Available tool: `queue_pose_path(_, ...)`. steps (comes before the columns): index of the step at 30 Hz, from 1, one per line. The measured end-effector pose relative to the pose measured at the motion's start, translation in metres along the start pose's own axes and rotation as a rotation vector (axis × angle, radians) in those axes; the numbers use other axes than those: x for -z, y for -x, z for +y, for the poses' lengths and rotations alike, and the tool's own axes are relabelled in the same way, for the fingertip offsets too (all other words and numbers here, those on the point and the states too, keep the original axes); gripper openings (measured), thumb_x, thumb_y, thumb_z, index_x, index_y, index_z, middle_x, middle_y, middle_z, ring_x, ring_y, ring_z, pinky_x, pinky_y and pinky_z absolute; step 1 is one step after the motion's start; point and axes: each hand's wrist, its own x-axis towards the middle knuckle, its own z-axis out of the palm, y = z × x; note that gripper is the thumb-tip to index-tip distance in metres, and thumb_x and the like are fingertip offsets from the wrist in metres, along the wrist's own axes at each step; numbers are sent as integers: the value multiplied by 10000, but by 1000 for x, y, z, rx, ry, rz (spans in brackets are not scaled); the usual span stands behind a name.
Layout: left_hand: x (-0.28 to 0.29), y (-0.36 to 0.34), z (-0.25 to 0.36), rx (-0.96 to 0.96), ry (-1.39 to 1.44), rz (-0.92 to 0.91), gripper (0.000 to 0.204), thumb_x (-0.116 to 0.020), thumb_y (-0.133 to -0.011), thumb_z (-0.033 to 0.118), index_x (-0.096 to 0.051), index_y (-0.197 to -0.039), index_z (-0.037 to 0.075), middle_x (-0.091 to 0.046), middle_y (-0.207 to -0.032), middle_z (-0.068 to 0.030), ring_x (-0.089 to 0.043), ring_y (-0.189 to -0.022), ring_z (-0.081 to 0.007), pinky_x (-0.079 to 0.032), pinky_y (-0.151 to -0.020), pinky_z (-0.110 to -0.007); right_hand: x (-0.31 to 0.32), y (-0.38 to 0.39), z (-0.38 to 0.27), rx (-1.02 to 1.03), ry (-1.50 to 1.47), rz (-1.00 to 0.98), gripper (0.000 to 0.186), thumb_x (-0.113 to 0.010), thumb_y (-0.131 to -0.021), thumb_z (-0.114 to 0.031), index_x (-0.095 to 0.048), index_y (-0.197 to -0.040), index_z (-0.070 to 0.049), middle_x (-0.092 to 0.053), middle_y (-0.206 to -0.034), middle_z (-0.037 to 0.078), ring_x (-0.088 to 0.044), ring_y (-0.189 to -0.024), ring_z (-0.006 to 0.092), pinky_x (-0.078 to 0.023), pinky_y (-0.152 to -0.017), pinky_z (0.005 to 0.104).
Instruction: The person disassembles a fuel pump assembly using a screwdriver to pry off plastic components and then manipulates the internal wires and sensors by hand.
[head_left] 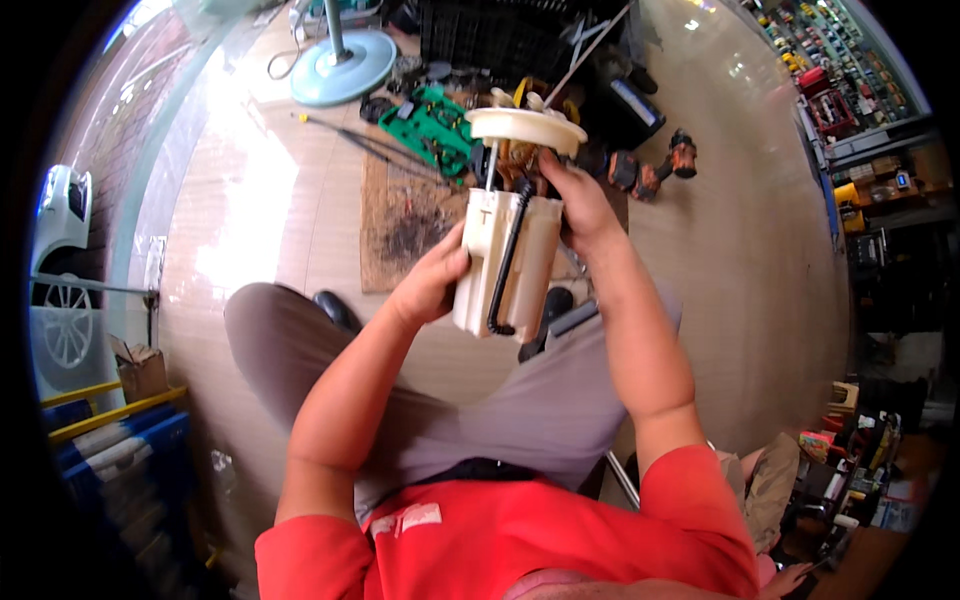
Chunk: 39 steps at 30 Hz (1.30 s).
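I hold a white plastic pump module (474, 262) upright between both hands, with a round flange (520, 125) on top, metal rods, and a black corrugated hose (510, 275) down its front. My left hand (430, 275) is closed round the lower body's left side. My right hand (585, 205) grips the upper right of the module, its thumb just under the flange among the inner parts; its other fingers are mostly hidden behind the module. A long thin rod (590, 55) rises behind the flange; I cannot tell whether it is attached.
Beyond lie a stained cardboard mat (390, 240), green tool case (415, 130), cables (340, 135), a cordless drill (682, 155), black crate (460, 35) and round stand base (342, 70). Tool shelves (830, 80) line the right; blue containers (110, 460) stand left. Another person's leg (765, 480) shows lower right.
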Motion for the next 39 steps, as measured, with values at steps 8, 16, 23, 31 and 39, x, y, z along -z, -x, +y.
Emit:
queue_pose_path(8,14,1,-18,83,187,226,787,-668,-866,574,-447,-1429,70,-605,-1303,-137,-618,-1156,-272,-487,-1031,-445,-28,-5,0,-22,311,-20,454,-650,-955,-448,-700,-989,2,-670,-896,11,-598,-803,96,-485,-731,268)
queue_pose_path(16,18,-9,-9,-116,284,254,780,-481,-938,668,-417,-1467,98,-561,-1382,-125,-574,-1238,-277,-470,-1060,-445,-35,-17,15,471,756,134,576,-605,-956,-499,-676,-1076,60,-716,-897,198,-699,-863,295,-527,-807,363)
queue_pose_path(23,31,-17,4,-171,304,323,858,-411,-913,744,-366,-1506,126,-510,-1444,-136,-539,-1284,-318,-452,-1075,-510,-46,5,4,553,770,140,340,-626,-988,-276,-651,-1099,45,-691,-926,88,-612,-839,124,-498,-760,286)
queue_pose_path(31,29,-23,18,-307,299,413,771,-442,-950,669,-361,-1503,139,-493,-1457,-126,-512,-1306,-312,-419,-1101,-507,-72,41,-17,881,946,-44,125,-733,-836,-53,-678,-933,4,-647,-909,106,-644,-787,226,-517,-684,314)
queue_pose_path(39,47,-27,6,-461,168,524,603,-654,-939,381,-396,-1411,110,-564,-1312,-97,-579,-1178,-272,-495,-1000,-454,-95,49,-20,1022,1172,-65,260,-817,-763,-182,-667,-915,-34,-618,-906,112,-639,-797,310,-524,-683,370)
